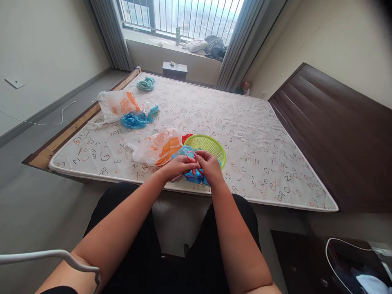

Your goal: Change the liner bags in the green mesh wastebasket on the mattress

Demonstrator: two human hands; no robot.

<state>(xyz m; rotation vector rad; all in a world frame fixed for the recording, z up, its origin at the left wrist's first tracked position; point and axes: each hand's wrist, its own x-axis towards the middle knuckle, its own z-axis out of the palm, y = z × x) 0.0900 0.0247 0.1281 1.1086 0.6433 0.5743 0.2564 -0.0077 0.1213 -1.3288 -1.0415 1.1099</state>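
Both hands meet near the mattress's front edge, fingers pinched on a thin red cord that bends into a small loop between them. My left hand grips it from the left. From the other side my right hand is closed on the same cord. Below and behind the fingers lies a crumpled blue plastic bag. A green mesh basket stands just behind my right hand, with part of the blue bag against it. Left of it is a white plastic bag with orange print. Something red shows beside the basket.
The letter-patterned mattress fills the middle. Farther left lie another white bag, a blue bag and a teal bundle. A dark headboard rises at right. A white cable crosses near my left arm.
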